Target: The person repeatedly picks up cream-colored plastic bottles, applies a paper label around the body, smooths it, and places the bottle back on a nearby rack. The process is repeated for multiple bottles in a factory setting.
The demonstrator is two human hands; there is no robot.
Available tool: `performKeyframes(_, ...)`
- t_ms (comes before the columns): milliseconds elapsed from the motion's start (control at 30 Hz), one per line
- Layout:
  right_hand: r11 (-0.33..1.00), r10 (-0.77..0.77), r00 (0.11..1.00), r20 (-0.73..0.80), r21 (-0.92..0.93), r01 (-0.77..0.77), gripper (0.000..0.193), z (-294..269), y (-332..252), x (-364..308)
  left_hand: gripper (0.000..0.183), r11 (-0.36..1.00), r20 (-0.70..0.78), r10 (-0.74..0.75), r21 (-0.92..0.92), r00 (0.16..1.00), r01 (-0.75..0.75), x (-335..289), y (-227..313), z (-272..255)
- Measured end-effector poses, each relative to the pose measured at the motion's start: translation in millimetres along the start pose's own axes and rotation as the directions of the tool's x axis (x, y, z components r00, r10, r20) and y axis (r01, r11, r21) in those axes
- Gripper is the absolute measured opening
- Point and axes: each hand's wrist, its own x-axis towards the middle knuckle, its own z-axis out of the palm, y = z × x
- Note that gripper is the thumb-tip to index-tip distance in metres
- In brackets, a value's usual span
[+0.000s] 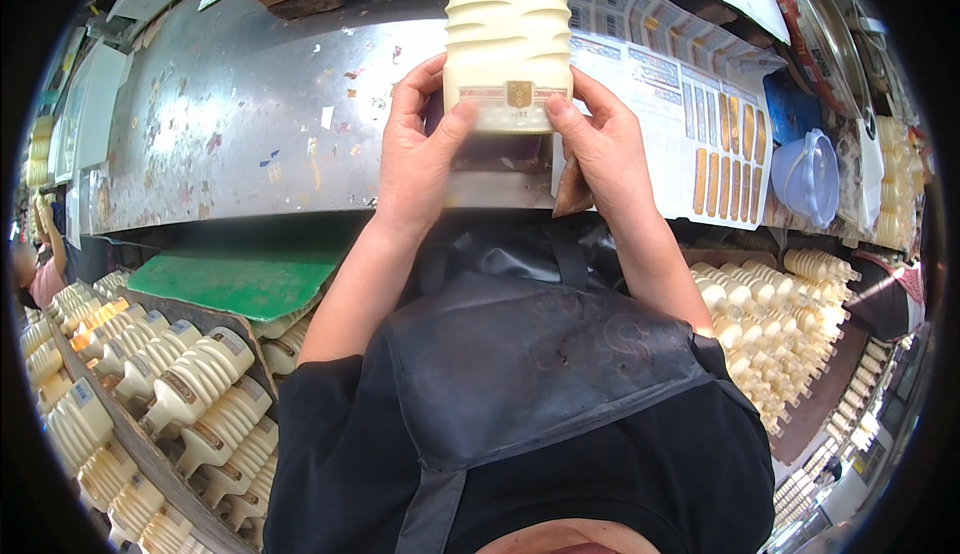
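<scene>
A cream-coloured ribbed plastic bottle (507, 34) is held up over a metal worktable (230, 114), its lower end toward me. My left hand (420, 149) grips its left side, thumb pressed on a small gold label near the rim. My right hand (598, 144) grips the right side, thumb on the same band. The bottle's far end is cut off by the picture's top edge.
Sheets of gold labels (690, 104) lie on the table to the right, beside a blue plastic container (808, 176). Several labelled bottles lie stacked at lower left (190, 394); several unlabelled ones at right (780, 324). A green board (235, 282) sits below the table edge. Another person stands at far left (40, 274).
</scene>
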Motion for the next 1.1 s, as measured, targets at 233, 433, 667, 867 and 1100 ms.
performKeyframes(233, 0.997, 0.072, 0.997, -0.016, 0.043, -0.072, 0.053, -8, -4, -2, 0.08, 0.924, 0.091, 0.129, 0.35, 0.987, -0.153, -2, -4, -12)
performKeyframes(433, 0.998, 0.061, 0.998, 0.015, 0.027, -0.062, 0.051, -15, 3, -4, 0.079, 0.647, 0.134, 0.381, 0.667, 0.915, -0.368, 4, -6, -11)
performKeyframes(667, 0.987, 0.111, 0.993, 0.038, 0.111, -0.115, 0.053, -22, 7, -1, 0.08, 0.427, 0.178, 0.546, 0.782, 0.819, -0.455, 2, -1, 4)
performKeyframes(867, 0.97, 0.181, 0.983, 0.017, 0.16, -0.182, 0.048, -20, 1, 0, 0.077, 0.399, 0.18, 0.514, 0.815, 0.839, -0.42, -3, -1, 1)
performKeyframes(1100, 0.971, 0.154, 0.984, 0.093, 0.169, -0.168, 0.063, -22, -14, -9, 0.076, 0.613, 0.184, 0.291, 0.718, 0.939, -0.33, -1, -10, -24)
